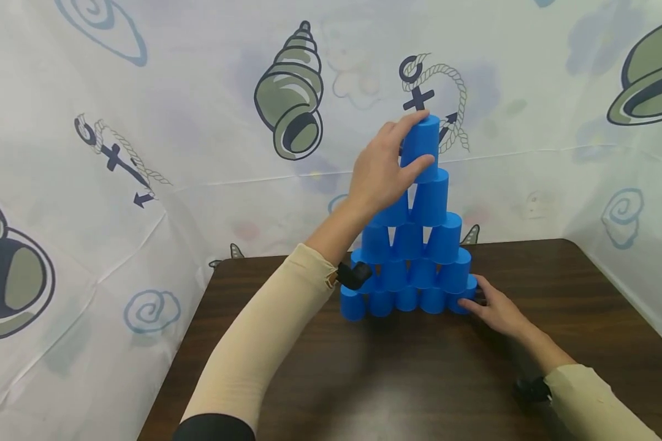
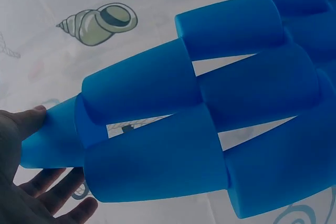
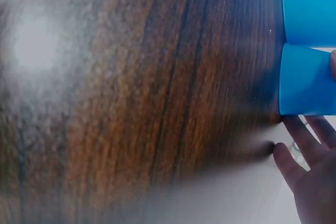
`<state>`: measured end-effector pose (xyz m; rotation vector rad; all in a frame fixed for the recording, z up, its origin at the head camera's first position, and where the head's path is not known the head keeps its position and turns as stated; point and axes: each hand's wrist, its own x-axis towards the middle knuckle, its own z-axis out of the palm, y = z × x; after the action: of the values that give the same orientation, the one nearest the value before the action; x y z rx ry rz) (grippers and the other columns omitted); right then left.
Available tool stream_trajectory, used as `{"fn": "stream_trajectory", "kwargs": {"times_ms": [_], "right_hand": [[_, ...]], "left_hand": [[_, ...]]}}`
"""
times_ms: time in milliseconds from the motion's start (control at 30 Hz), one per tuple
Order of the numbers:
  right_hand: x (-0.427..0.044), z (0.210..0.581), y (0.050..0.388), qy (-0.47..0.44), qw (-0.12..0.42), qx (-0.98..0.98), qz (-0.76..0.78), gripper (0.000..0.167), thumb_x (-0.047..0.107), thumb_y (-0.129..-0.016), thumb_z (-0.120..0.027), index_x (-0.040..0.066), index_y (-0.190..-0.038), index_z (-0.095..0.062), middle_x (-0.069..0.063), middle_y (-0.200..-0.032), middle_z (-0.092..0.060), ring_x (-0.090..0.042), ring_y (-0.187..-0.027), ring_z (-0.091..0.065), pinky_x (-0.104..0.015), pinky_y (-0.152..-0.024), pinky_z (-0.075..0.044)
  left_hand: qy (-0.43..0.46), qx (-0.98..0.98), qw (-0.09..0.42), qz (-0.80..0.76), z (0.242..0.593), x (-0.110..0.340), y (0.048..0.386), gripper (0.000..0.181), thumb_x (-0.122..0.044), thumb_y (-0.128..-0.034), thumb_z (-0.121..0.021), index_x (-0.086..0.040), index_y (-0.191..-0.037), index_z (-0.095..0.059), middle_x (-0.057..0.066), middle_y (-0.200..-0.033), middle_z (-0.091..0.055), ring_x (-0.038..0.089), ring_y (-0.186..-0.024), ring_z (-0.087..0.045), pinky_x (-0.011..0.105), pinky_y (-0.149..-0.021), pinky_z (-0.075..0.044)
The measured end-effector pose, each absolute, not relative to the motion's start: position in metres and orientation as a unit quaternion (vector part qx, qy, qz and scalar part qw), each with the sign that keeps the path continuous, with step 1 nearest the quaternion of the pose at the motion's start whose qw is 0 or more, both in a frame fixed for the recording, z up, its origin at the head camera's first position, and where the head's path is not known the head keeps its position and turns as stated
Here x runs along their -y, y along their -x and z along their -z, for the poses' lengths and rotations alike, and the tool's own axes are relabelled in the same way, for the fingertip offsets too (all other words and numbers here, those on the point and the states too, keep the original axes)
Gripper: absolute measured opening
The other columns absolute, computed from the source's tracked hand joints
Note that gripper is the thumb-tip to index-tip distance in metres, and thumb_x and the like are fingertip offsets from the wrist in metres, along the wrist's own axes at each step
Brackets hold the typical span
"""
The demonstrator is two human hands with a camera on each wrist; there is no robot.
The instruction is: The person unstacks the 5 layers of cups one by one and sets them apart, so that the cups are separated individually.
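On the wood-grained table (image 1: 408, 392) stands a pyramid of tapered blue cups (image 1: 408, 242); the left hand (image 1: 383, 168) clasps the smooth top cup (image 1: 426, 144) between thumb and fingers, the right hand (image 1: 499, 311) spreads its fingers beside a bottom cup (image 3: 307, 82).

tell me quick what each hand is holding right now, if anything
Left hand: closed around the top blue cup.
Right hand: closed lightly around the bottom row's right-end cup.

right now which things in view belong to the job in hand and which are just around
In the job: top blue cup, left hand around it; bottom right-end cup, right hand at it; other stacked blue cups; table under them.

Just around: patterned cloth backdrop; black device at the left wrist.
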<state>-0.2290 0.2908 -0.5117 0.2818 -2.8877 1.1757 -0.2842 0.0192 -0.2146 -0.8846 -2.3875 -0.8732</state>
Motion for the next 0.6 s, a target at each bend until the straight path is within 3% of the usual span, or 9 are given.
{"fn": "stream_trajectory", "kwargs": {"times_ms": [233,600], "right_hand": [[-0.292,0.516,0.232,-0.089,-0.008,0.926,-0.368,0.074,0.047,-0.098,-0.055,0.005,-0.150,-0.024,-0.032,-0.142,-0.041,-0.054,-0.122,-0.047,-0.069,-0.092,-0.042],[-0.294,0.515,0.233,-0.089,-0.007,0.928,-0.362,0.071,0.042,-0.100,-0.054,0.004,-0.150,-0.022,-0.033,-0.142,-0.041,-0.055,-0.123,-0.046,-0.071,-0.092,-0.040]], "left_hand": [[0.324,0.848,0.254,0.334,0.215,-0.013,0.286,0.065,-0.044,-0.0917,-0.066,-0.028,-0.150,-0.040,0.001,-0.138,-0.054,0.013,-0.107,-0.063,0.024,-0.082,-0.053],[0.335,0.793,0.316,0.398,0.208,0.021,0.280,0.063,-0.039,-0.0896,-0.070,-0.018,-0.145,-0.047,0.000,-0.139,-0.055,0.012,-0.113,-0.060,0.024,-0.088,-0.052]]}}
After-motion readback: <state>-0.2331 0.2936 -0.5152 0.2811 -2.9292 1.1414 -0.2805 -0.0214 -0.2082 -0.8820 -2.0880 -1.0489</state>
